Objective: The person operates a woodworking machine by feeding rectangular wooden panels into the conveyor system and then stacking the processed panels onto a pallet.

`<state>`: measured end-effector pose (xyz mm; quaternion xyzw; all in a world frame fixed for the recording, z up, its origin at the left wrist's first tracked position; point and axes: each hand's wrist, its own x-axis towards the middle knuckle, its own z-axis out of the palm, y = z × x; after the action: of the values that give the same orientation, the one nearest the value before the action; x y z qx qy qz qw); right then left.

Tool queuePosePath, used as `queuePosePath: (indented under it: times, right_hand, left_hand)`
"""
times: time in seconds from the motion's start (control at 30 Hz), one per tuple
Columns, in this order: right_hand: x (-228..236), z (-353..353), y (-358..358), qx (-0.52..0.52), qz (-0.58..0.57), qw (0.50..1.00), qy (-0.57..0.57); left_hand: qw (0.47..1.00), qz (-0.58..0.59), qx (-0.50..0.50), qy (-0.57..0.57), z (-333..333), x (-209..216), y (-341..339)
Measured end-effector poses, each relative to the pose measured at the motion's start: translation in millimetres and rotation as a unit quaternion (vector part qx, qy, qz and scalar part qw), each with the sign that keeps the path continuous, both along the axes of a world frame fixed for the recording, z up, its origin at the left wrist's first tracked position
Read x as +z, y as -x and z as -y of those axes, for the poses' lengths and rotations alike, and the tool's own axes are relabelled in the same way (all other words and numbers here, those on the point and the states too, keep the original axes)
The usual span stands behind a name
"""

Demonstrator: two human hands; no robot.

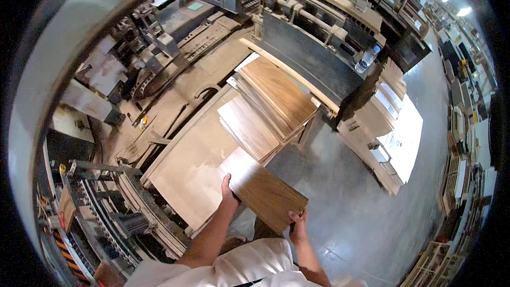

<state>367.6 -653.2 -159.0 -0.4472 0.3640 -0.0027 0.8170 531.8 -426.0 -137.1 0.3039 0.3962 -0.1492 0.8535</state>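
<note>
The brown board (270, 194) is held aloft, near the surface (183, 180) and the pale pile (249, 123). The left hand (229, 187) has its grip clamped on the left long edge, fingers hidden beneath; the right hand (298, 222) is clamped on the near end, thumb on top. It looks stiff, fairly light and smooth, so perhaps slippery; holding edge and end, as here, should prevent tipping

Grip partly hidden from me
The brown board (268, 191) covers much of the left fingers (227, 179) and some of the right fingers (294, 216); below them, the lower edge cuts off pale clothing (252, 260); well to their right, I find the piled goods (451, 186) too blurred to tell.
</note>
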Motion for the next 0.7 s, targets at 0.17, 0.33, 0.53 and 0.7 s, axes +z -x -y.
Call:
queuePosePath:
  times: [0.17, 0.33, 0.53, 0.7]
  right_hand:
    - [-4, 7, -74, -0.003, -0.064, 0.998, -0.017]
    - [-97, 1, -114, -0.084, -0.030, 0.990, -0.112]
    - [-155, -19, -191, -0.059, 0.000, 0.982, -0.182]
    - [-243, -55, -235, 0.006, 0.072, 0.997, 0.020]
  left_hand:
    - [0.997, 0.018, -0.045, 0.054, 16, -94, -73]
    - [0.994, 0.015, -0.105, -0.014, 22, -97, -135]
    - [0.977, -0.004, -0.158, -0.146, 27, -121, -160]
    - [0.969, -0.050, -0.213, -0.113, 51, -100, -153]
